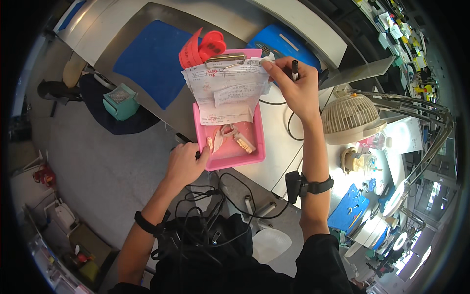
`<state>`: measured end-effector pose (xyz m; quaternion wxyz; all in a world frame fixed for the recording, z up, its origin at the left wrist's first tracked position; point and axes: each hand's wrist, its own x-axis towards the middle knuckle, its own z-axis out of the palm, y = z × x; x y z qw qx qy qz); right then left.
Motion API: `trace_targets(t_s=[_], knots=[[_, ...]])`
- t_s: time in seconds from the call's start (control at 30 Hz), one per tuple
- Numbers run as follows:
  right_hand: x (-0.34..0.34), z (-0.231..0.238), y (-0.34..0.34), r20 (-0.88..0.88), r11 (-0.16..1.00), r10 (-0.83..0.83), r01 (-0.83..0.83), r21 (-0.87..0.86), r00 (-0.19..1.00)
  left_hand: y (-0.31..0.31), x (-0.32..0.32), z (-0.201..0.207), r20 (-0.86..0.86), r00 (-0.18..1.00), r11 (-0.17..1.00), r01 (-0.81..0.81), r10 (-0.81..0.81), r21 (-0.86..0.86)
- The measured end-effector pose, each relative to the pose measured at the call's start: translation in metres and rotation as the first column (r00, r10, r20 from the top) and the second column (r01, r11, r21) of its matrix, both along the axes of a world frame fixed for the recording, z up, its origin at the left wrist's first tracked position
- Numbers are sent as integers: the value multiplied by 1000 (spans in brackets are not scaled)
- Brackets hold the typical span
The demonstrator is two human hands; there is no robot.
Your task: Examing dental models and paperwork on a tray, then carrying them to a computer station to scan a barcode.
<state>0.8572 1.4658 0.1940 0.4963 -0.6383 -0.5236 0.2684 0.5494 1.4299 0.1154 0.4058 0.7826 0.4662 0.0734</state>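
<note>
My left hand point(187, 163) grips the near left rim of a pink plastic tray point(260, 132). In the tray lie pale dental model pieces point(243, 142) with tooth shapes, some partly under the papers. Creased printed papers point(230, 100) with handwriting hang over its far part from a metal clip point(225, 60). A red curled tag point(211, 45) sticks up beside the clip. My right hand point(296, 81) pinches the papers' upper right corner, with a black marker point(294, 70) tucked among its fingers.
A blue mat point(152, 61) lies on the bench at left, and a blue digital device point(284, 44) stands behind the tray. At right are a beige caged lamp or fan point(350, 117), a jointed lamp arm and a lit bench with tools on a blue mat point(348, 208). Black cables hang near my lap.
</note>
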Motion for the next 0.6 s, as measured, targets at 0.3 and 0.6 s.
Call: trace_targets(t_s=[0.3, 0.6], knots=[[2, 0, 0, -4, 1000, 16, -16, 9, 1000, 0, 2, 4, 1, 1000, 999, 5, -5, -36], [3, 3, 3, 64, 999, 16, -14, -32, 998, -1, -1, -3, -18, 1000, 1000, 11, -11, 24]])
